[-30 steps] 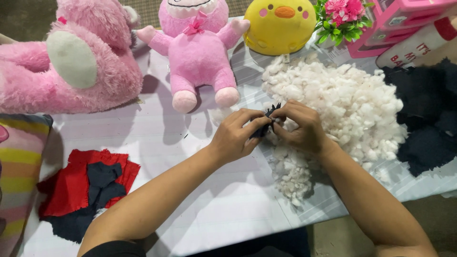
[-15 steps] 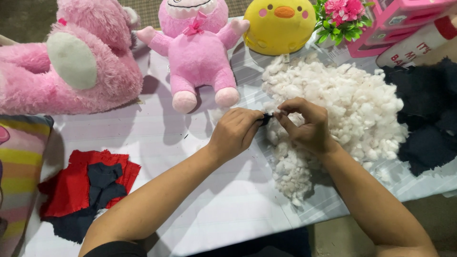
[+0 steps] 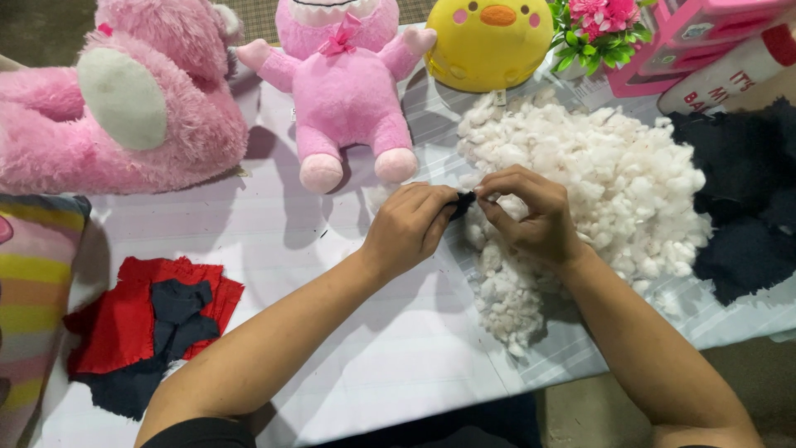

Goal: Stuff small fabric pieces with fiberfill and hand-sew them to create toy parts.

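**Dark scrap being pinched between two hands beside stuffing heap**

Both hands are being held slightly lower and closer together than half a second ago, with less of the small dark fabric piece [image 3: 461, 202] being shown. Most of that piece is being hidden by the fingertips, so its shape is hard to make out. It is being gripped from both sides: the left hand [image 3: 406, 228] is being closed on its left end, the right hand [image 3: 531, 217] on its right end, and the scrap is being held between the two thumbs, just above the near edge of the white stuffing pile [image 3: 580, 182]. The pale striped table cover [image 3: 315, 332] is being used as the work surface. Red and navy cloth pieces [image 3: 153, 319] are lying well apart at the left. A fluffy pink plush [image 3: 124, 99], a pink doll-like plush [image 3: 344, 91] and a yellow chick plush [image 3: 489, 41] are being cut off at the top edge. Dark fabric [image 3: 746, 207] is being cropped at the right, beside pink flowers [image 3: 597, 25].
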